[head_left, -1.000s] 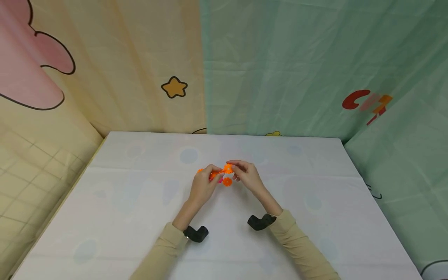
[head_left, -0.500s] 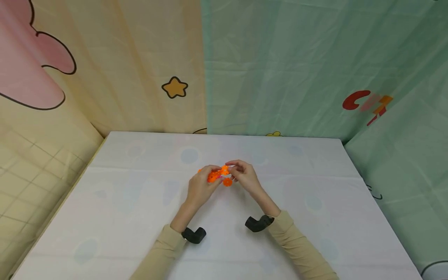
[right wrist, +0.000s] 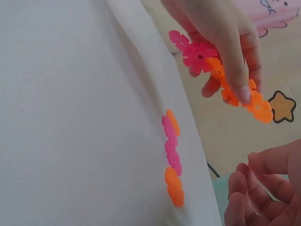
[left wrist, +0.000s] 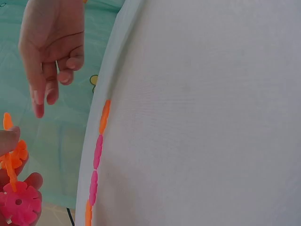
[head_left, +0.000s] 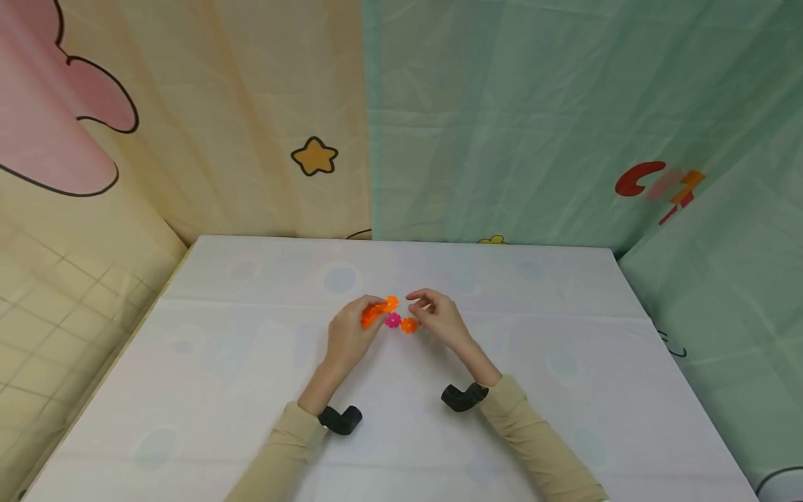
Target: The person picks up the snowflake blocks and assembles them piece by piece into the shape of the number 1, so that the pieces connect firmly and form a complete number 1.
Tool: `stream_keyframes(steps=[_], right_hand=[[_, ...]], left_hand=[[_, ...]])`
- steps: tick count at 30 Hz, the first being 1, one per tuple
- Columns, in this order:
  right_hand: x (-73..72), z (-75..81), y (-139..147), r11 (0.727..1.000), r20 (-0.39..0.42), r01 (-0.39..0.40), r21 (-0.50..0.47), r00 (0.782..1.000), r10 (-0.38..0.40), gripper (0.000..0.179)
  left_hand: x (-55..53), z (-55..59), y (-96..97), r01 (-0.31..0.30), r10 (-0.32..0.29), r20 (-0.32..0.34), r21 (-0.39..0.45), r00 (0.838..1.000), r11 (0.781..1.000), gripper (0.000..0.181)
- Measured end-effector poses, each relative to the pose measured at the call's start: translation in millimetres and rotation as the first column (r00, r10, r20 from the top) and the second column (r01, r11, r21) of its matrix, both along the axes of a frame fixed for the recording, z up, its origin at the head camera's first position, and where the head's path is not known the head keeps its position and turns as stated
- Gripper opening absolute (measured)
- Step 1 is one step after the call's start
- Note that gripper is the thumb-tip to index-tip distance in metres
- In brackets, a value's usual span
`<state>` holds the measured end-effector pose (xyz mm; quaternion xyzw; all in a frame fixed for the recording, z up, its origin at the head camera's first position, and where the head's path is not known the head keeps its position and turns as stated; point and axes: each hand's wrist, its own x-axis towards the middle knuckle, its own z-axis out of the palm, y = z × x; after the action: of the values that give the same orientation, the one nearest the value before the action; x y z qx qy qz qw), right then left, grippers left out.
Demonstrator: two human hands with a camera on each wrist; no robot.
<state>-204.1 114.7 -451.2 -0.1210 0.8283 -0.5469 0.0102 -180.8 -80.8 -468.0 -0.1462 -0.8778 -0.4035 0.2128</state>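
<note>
My left hand (head_left: pixel 348 335) pinches a joined cluster of flower-shaped plastic discs (head_left: pixel 373 314), raised above the table. In the right wrist view, a pink end (right wrist: pixel 200 56) and an orange end (right wrist: pixel 261 107) stick out on either side of the thumb; the fingers hide part of the cluster. My right hand (head_left: pixel 445 322) is beside it, fingers loosely bent, with nothing in them and a small gap to the nearest orange disc (head_left: pixel 392 303). Below the hands, a pink disc (head_left: pixel 392 320) and an orange disc (head_left: pixel 409 325) lie on the table.
Both wrist views show the discs on the white-covered table (head_left: pixel 251 390) as a row, with pink discs (right wrist: pixel 172 155) between orange ones. Patterned curtains (head_left: pixel 502 125) hang behind the table's far edge and at both sides. A black wrist mount (head_left: pixel 464 397) juts from the right sleeve.
The right hand has let go of the orange disc at the cluster's end. My left hand has moved left with the cluster, uncovering the pink disc on the table.
</note>
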Motion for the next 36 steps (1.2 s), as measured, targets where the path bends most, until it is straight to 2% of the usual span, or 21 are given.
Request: stream_keyframes(steps=[6,15,24,31,36], right_hand=[[-3.0,-6.9,1,0.992,0.016,0.013,0.129,1.0,-0.015,0.021],[-5.6,-17.6,4,0.977,0.087,-0.011,0.213,0.996,-0.007,0.025],[-1.7,-22.3,1,0.943,0.047,-0.022,0.333,0.999,0.007,0.027],[-1.6,-25.1,0,0.929,0.008,-0.022,0.369,1.0,0.02,0.021],[-1.4,-24.2,0,0.923,0.02,-0.017,0.385,1.0,0.01,0.027]], left_hand=[[-2.4,1.8,-7.8,-0.017,0.017,0.03,0.018,0.999,1.0,0.023],[-4.3,7.4,-13.2,-0.01,0.008,0.04,0.07,0.999,0.997,0.023],[-2.7,6.1,-12.7,-0.008,0.0,0.08,0.098,0.997,0.995,0.021],[0.0,3.1,-13.2,-0.005,-0.004,0.092,0.1,0.996,0.995,0.021],[1.6,2.4,-13.2,-0.012,0.003,0.103,0.085,0.995,0.996,0.023]])
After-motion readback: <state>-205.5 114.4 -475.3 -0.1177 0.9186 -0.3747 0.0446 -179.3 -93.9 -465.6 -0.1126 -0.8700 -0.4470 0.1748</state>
